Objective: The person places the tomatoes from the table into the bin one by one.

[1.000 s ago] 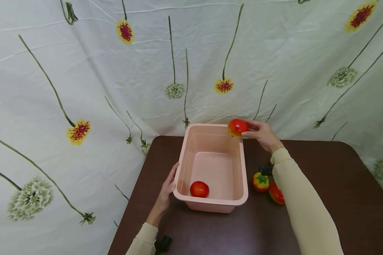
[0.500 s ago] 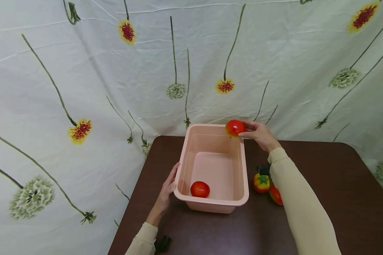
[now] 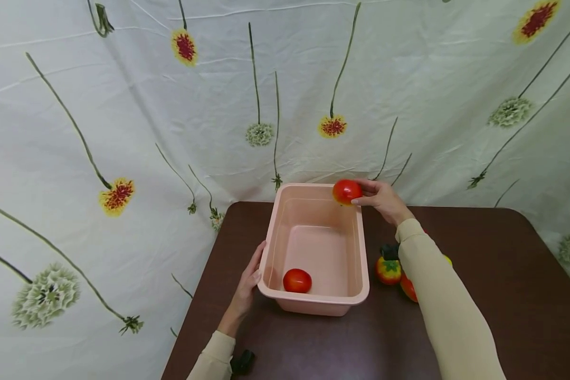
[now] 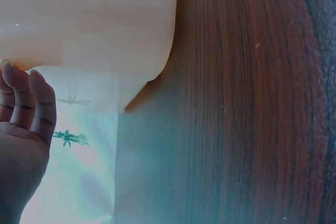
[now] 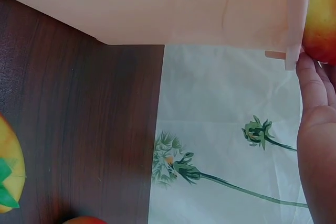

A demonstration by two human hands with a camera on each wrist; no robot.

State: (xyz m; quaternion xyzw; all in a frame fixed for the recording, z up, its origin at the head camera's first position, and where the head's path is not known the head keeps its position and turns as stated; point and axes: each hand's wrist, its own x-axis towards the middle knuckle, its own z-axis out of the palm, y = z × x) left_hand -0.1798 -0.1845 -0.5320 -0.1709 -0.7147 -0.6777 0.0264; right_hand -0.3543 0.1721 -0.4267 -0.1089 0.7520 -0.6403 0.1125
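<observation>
A pink plastic basin [image 3: 357,253] stands on the brown table, with one red round fruit [image 3: 297,281] at its near left inside. My left hand [image 3: 245,287] grips the basin's left rim; the left wrist view shows its fingers [image 4: 42,103] against the wall. My right hand [image 3: 382,199] holds a round red-and-yellow fruit [image 3: 347,191] between thumb and fingers, at the basin's far right corner. In the right wrist view that fruit [image 5: 321,19] shows a yellow part just past the rim.
Right of the basin lie more fruits: a red-and-yellow one [image 3: 388,271] with a green leafy top, and a red one [image 3: 409,288] partly behind the right sleeve [image 3: 439,295]. A flower-printed cloth [image 3: 209,105] hangs behind the table [image 3: 503,253].
The right hand has drifted slightly left with its fruit, further over the basin's far right corner. The left hand and the basin have stayed in place.
</observation>
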